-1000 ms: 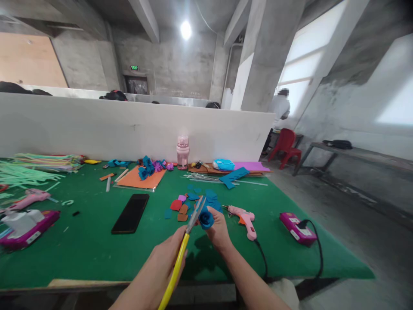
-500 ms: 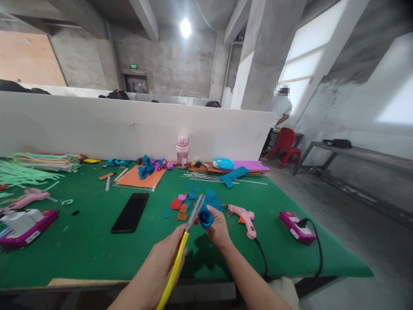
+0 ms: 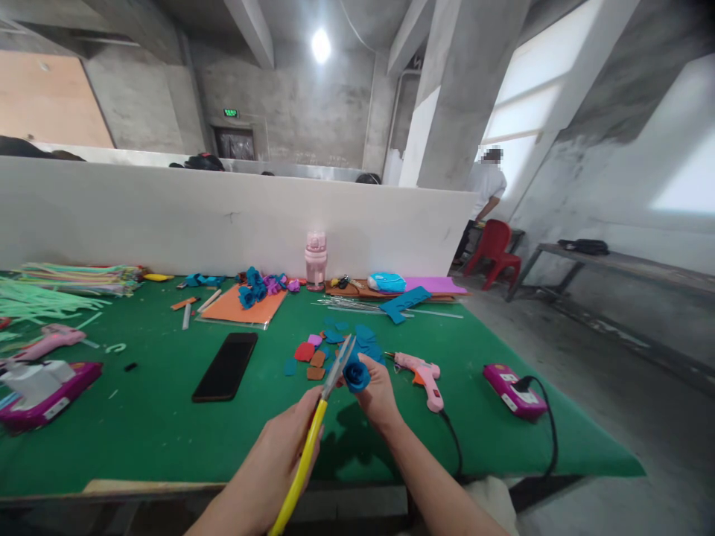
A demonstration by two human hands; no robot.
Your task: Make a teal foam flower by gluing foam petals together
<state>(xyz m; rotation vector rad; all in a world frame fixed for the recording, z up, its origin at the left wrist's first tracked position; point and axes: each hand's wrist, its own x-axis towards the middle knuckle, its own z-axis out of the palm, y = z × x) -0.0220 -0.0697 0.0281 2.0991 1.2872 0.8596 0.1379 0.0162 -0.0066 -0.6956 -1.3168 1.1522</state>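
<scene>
My left hand (image 3: 284, 441) is closed round long-nose pliers (image 3: 304, 461) with yellow handles and slim silver jaws pointing up and away. Their tips lie close beside a blue foam rose (image 3: 357, 377); whether the jaws touch it I cannot tell. My right hand (image 3: 380, 398) pinches the rose from its right side, with the rolled centre facing me. Just beyond the hands, loose blue petals (image 3: 366, 336) lie on the green table, with a red petal (image 3: 304, 351) and brown petals (image 3: 316, 359) among them. To the right rests a pink glue gun (image 3: 420, 376).
A black phone (image 3: 226, 367) lies left of my hands. Purple power strips (image 3: 517, 392) sit at both sides. Finished flowers (image 3: 254, 286), a pink bottle (image 3: 316, 262) and wires (image 3: 357, 306) line the back, before a white partition (image 3: 223, 216). A person (image 3: 485, 190) stands far right.
Almost nothing differs. The rose has shifted or turned very slightly between the pliers and my right hand, and both hands keep their hold.
</scene>
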